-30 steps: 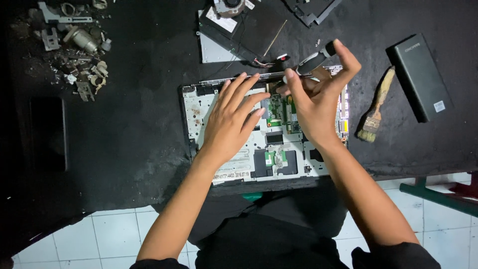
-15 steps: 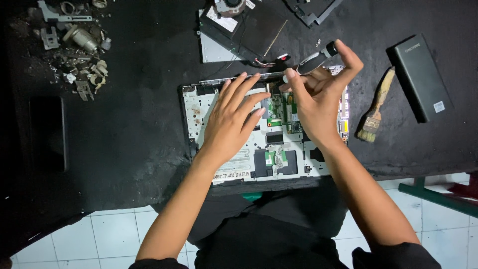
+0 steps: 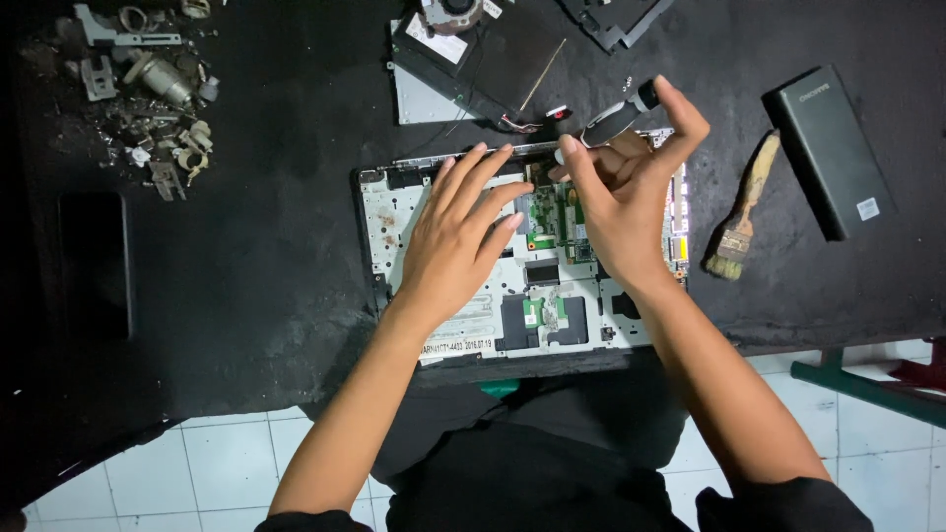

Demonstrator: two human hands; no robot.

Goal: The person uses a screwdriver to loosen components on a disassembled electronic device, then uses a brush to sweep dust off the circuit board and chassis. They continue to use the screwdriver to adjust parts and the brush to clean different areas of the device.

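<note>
Head view. My left hand [image 3: 455, 244] lies flat, fingers spread wide and holding nothing, on the opened laptop chassis [image 3: 394, 222], whose pale inner frame sits near the front edge of the black table [image 3: 246, 256]. My right hand [image 3: 624, 202] is closed around a screwdriver [image 3: 613, 120] with a black and grey handle; the index finger rests on the handle's cap and the thumb presses its side. The tool slants down to the left toward the rear edge of the chassis, just above the green circuit board [image 3: 554, 222]; I cannot see the tip, as it seems to be hidden behind my fingers. The fingertips of the left hand reach the same rear edge, just beside the right hand.

Behind the chassis lies a removed dark panel [image 3: 483, 64] with a fan part at its far end. To the right of the chassis, a paintbrush [image 3: 741, 212] with a wooden handle lies near a black rectangular block [image 3: 830, 150]. At the far left corner of the table is a heap of small metal parts [image 3: 148, 89]. White floor tiles [image 3: 227, 463] show below the table edge.
</note>
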